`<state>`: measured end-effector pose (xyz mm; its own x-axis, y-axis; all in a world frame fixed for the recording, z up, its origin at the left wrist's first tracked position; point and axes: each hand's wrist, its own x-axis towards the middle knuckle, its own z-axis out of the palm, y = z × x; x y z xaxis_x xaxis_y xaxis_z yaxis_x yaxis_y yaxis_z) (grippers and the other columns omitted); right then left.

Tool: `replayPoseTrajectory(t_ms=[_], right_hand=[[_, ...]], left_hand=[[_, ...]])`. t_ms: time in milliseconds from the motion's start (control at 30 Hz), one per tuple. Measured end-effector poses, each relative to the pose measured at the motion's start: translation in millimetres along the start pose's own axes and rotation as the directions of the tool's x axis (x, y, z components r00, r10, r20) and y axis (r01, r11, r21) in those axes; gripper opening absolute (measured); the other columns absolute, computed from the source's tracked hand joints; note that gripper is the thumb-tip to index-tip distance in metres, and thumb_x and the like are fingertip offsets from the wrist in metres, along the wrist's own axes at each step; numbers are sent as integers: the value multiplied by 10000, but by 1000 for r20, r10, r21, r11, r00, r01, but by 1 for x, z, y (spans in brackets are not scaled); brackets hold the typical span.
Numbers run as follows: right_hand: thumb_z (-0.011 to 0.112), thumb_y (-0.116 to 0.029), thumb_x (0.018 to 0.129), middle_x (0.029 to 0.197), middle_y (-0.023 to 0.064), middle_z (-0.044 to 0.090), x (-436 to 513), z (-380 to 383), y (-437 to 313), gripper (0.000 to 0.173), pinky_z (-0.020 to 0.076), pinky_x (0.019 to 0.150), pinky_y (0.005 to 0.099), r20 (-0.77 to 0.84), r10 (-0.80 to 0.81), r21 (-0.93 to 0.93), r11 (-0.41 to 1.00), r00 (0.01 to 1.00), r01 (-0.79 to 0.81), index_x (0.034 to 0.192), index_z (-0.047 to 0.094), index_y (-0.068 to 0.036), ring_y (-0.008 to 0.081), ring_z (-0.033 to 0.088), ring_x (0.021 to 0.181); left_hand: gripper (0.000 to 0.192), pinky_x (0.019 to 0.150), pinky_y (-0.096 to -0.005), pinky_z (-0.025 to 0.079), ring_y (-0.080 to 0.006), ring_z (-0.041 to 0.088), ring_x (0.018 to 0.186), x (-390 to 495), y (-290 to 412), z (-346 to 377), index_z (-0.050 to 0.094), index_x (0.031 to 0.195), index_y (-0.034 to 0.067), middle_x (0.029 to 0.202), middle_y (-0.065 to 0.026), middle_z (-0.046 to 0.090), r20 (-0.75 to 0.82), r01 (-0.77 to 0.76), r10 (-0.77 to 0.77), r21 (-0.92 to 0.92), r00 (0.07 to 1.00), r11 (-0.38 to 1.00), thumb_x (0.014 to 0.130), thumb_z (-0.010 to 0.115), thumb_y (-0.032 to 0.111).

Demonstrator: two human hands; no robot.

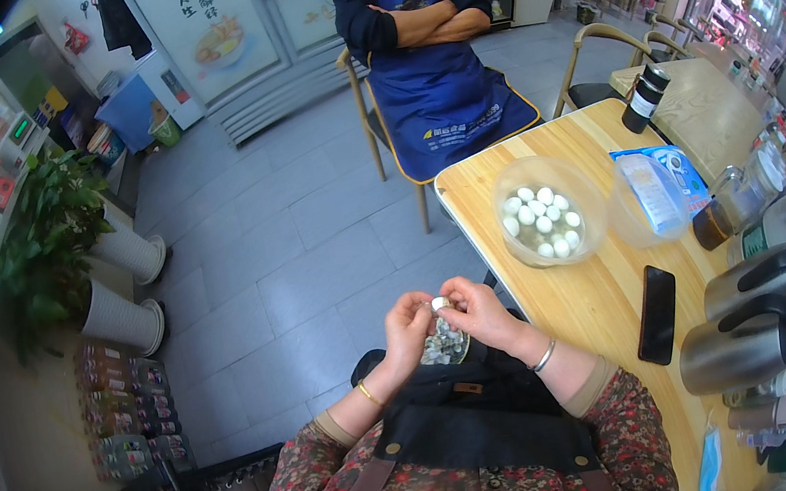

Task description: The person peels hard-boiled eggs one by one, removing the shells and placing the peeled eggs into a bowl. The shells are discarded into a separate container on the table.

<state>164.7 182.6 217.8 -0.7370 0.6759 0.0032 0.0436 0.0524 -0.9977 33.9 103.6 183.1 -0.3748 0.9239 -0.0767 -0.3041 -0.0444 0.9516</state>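
Between the fingertips of my left hand (pixel 407 328) and my right hand (pixel 480 315) is a small white egg (pixel 440 304), gripped from both sides. The fingers hide much of it, and I cannot tell how much shell is on it. Just below the hands, at my lap, a clear container (pixel 467 352) holds many pale and dark bits that look like eggshell (pixel 443 344). To the right, a translucent plastic tub (pixel 593 247) stands on the wooden table (pixel 598 307). Several smooth white eggs (pixel 544 224) lie in liquid inside it.
A second translucent tub (pixel 631 227) stands beside a blue packet (pixel 687 166). On the table are a phone (pixel 656 314), steel jugs (pixel 732 356), a black-topped bottle (pixel 646 98) and a face mask (pixel 710 464). A person in a blue apron (pixel 431 89) sits opposite, arms folded. Potted plants (pixel 48 256) line the left.
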Motion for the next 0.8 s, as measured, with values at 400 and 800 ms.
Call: replayPoseTrajectory(t_ms=[400,800], right_hand=[[593,-45,830,719,15,556,1,-7,-2,101,413,512,201,47,87,134,987,995,-92,891,535,11,48,514,602],[527,-42,855,791,4,567,2,-11,-5,155,422,545,181,43,124,314,940,991,-131,1007,550,-17,51,513,607]], left_hand=[[85,489,-182,373,-42,454,545,-2,6,4,563,910,2,671,4,529,11,-39,38,25,999,999,869,489,-2],[98,482,-187,349,-41,436,528,1,4,0,576,910,5,647,15,517,-5,-5,5,-62,1000,998,878,485,21]])
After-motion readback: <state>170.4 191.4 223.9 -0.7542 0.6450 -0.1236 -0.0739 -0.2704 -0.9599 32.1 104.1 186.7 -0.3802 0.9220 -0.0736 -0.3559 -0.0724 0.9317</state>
